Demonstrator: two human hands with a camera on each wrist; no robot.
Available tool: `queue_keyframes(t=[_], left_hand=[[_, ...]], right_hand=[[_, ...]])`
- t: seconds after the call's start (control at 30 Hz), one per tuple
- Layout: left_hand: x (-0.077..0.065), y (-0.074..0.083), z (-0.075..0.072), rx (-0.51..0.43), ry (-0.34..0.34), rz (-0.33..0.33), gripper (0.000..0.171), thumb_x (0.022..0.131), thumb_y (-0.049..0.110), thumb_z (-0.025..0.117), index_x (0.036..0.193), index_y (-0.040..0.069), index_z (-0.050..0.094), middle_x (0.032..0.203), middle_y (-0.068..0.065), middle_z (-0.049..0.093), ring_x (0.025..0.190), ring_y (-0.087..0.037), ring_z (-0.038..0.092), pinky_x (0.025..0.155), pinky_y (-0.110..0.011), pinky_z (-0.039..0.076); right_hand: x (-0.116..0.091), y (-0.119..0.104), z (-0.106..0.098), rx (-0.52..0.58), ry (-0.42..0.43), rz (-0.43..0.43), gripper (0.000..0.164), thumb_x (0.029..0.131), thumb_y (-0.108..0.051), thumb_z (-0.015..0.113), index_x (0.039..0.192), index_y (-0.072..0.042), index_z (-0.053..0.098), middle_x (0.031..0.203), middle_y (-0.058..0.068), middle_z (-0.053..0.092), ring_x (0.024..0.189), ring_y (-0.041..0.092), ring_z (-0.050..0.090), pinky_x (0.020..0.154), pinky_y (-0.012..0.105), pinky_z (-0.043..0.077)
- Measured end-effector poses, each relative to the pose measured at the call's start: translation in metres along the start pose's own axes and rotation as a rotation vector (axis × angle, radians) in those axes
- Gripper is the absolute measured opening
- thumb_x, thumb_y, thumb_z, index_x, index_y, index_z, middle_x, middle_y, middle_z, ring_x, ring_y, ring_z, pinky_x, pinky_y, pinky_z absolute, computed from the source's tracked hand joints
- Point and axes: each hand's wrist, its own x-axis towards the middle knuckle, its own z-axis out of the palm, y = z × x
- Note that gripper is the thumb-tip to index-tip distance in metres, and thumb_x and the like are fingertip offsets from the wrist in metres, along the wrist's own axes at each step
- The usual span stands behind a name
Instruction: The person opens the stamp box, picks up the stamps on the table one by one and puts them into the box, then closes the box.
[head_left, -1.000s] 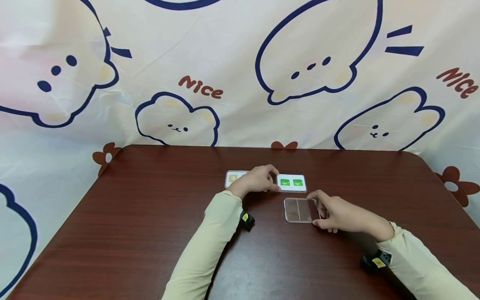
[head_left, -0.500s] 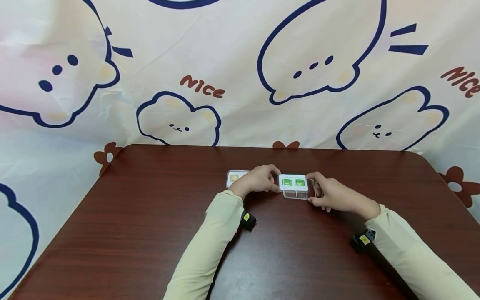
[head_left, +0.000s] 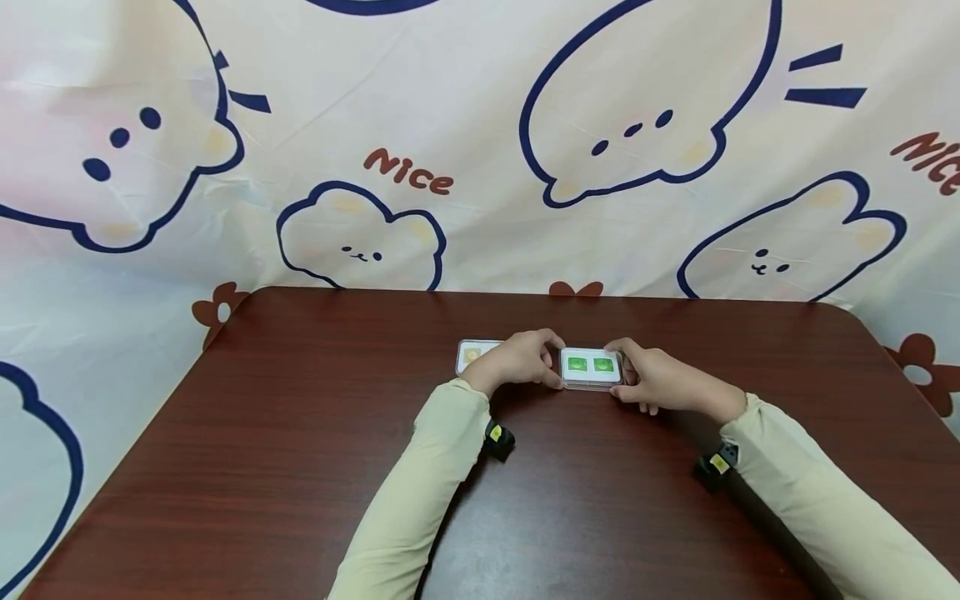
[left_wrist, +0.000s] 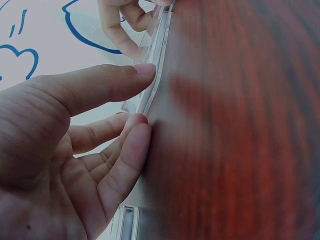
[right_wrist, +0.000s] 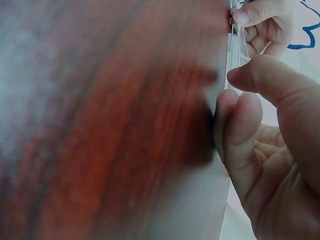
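Note:
A flat clear plastic case (head_left: 590, 365) with a white insert and two green squares lies near the table's far edge. My left hand (head_left: 522, 358) grips its left end between thumb and fingers, which the left wrist view shows at the case edge (left_wrist: 161, 55). My right hand (head_left: 660, 379) pinches the right end of a clear lid (head_left: 588, 387), which lies over the case with its near edge close to the case's near edge. In the right wrist view, the lid (right_wrist: 244, 46) looks slightly tilted against the case. Whether it sits fully down is unclear.
A second clear case (head_left: 472, 352) with a yellowish square lies left of the first, partly hidden behind my left hand. The brown wooden table (head_left: 300, 467) stretches toward me. A printed cloth (head_left: 480, 167) hangs behind its far edge.
My right hand has carried the clear lid away from me and slightly left, from the bare table onto the green-square case. The left hand has kept its grip on that case.

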Motion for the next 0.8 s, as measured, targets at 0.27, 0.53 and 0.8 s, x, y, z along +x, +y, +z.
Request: queue_keyframes(t=[0.27,0.53,0.8], left_hand=[[0.0007,-0.0001,0.0003,0.018,0.006,0.006,0.062,0.080,0.020,0.079,0.134,0.012,0.050,0.086,-0.002,0.055,0.062,-0.012,0.052,0.058,-0.023,0.043],[0.0009,0.0018,0.0008,0.020,0.015,0.006,0.060,0.081,0.019,0.078,0.133,0.012,0.050,0.081,-0.001,0.055,0.061,-0.012,0.052,0.061,-0.023,0.042],[-0.0003,0.0016,0.0019,0.027,0.021,0.007,0.059,0.083,0.020,0.076,0.134,0.011,0.049,0.078,0.000,0.054,0.060,-0.011,0.052,0.063,-0.023,0.042]], right_hand=[[0.0047,-0.0016,-0.0019,0.006,-0.006,0.005,0.058,0.090,-0.010,0.063,0.137,0.002,0.031,0.080,0.009,0.052,0.052,0.015,0.056,0.047,0.029,0.049],[0.0065,0.0005,-0.0034,0.011,-0.011,0.017,0.058,0.091,-0.010,0.063,0.137,0.001,0.031,0.080,0.009,0.052,0.053,0.015,0.056,0.048,0.030,0.049],[0.0075,0.0022,-0.0040,0.039,-0.028,0.023,0.057,0.092,-0.010,0.061,0.138,0.001,0.030,0.080,0.009,0.052,0.054,0.016,0.056,0.048,0.029,0.049]])
